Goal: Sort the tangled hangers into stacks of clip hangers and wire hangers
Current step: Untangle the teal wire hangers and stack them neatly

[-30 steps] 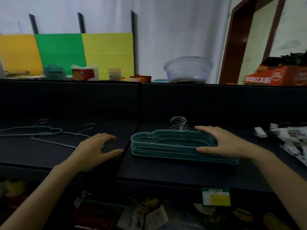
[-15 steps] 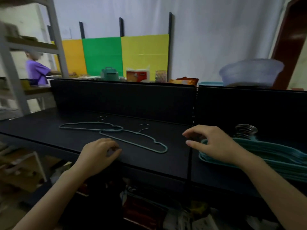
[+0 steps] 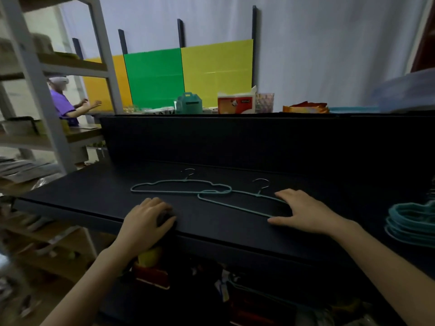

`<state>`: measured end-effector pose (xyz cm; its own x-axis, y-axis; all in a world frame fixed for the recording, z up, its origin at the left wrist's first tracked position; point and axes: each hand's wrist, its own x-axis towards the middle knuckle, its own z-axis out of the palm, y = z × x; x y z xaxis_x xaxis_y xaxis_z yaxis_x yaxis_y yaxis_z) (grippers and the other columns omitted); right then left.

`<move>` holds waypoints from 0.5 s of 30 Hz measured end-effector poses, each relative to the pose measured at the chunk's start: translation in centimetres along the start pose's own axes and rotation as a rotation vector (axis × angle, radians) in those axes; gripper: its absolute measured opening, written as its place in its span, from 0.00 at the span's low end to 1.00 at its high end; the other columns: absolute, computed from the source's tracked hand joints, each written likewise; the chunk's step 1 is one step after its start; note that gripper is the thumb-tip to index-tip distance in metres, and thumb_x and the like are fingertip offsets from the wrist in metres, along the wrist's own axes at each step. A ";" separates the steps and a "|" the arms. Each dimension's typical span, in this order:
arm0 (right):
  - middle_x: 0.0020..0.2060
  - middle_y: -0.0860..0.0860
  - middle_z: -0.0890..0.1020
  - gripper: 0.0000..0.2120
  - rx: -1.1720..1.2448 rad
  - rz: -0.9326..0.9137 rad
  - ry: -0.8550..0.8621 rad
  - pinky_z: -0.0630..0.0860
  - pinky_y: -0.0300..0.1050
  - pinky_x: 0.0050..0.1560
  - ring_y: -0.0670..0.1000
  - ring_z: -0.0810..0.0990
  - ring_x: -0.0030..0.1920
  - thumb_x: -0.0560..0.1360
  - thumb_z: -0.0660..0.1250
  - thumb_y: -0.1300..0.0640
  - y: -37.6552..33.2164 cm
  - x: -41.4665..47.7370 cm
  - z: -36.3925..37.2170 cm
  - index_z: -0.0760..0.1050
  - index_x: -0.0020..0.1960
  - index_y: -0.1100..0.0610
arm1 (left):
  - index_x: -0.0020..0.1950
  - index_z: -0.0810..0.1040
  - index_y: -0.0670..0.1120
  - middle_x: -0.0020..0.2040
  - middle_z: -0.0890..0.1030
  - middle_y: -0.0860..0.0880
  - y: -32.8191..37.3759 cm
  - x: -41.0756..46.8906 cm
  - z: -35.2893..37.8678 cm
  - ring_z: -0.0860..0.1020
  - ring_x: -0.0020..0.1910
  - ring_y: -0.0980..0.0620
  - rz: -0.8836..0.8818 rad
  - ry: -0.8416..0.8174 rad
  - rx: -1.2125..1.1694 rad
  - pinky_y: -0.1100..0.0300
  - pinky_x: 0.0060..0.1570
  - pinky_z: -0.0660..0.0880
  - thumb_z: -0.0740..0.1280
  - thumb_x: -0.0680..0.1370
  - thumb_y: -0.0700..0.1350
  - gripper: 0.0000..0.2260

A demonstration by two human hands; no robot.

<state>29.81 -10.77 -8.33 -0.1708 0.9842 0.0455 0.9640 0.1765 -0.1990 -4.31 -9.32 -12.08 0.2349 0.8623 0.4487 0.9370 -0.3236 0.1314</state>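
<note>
Right hand [image 3: 306, 214] lay flat, fingers spread, on the nearer wire hanger [image 3: 258, 195]. Left hand [image 3: 146, 220] rested loosely curled on the shelf [image 3: 94, 196] edge, holding nothing.

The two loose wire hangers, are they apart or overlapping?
Overlapping: the left hanger crosses the right hanger where their ends meet. Whether interlocked, cannot tell.

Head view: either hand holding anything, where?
Neither grips anything. The right hand lies open over the right end of the nearer wire hanger; the left hand rests on the shelf edge.
</note>
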 end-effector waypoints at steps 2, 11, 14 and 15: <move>0.73 0.47 0.62 0.40 -0.017 0.036 -0.038 0.68 0.46 0.65 0.49 0.62 0.71 0.70 0.62 0.34 -0.3 1.2 0.5 0.55 0.75 0.52 | 0.59 0.77 0.46 0.55 0.77 0.49 -1.0 1.0 0.5 0.74 0.56 0.47 -0.021 0.002 -0.003 0.55 0.51 0.69 0.64 0.75 0.56 0.18; 0.67 0.41 0.68 0.46 -0.127 0.027 -0.079 0.70 0.42 0.59 0.44 0.68 0.66 0.58 0.54 0.23 0.2 4.6 -0.2 0.63 0.71 0.45 | 0.75 0.56 0.45 0.74 0.61 0.47 -6.2 7.8 2.6 0.58 0.74 0.50 -0.159 -0.158 0.160 0.55 0.74 0.47 0.54 0.75 0.65 0.35; 0.68 0.41 0.67 0.48 -0.093 0.039 -0.063 0.70 0.43 0.62 0.43 0.67 0.67 0.57 0.53 0.22 0.7 5.0 0.0 0.62 0.71 0.46 | 0.76 0.51 0.46 0.76 0.56 0.48 -7.5 9.6 3.3 0.54 0.75 0.51 -0.191 -0.277 0.054 0.55 0.74 0.46 0.54 0.73 0.67 0.38; 0.68 0.41 0.67 0.50 -0.086 0.047 -0.057 0.70 0.43 0.62 0.43 0.67 0.66 0.55 0.51 0.21 0.9 5.0 0.1 0.62 0.71 0.46 | 0.76 0.51 0.47 0.76 0.56 0.48 -7.8 10.2 3.4 0.54 0.75 0.50 -0.192 -0.314 -0.002 0.54 0.74 0.48 0.55 0.73 0.68 0.39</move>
<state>29.83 -5.70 -8.37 -0.1344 0.9908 -0.0178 0.9847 0.1315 -0.1145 -8.33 3.26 -11.52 0.1232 0.9848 0.1226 0.9713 -0.1450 0.1885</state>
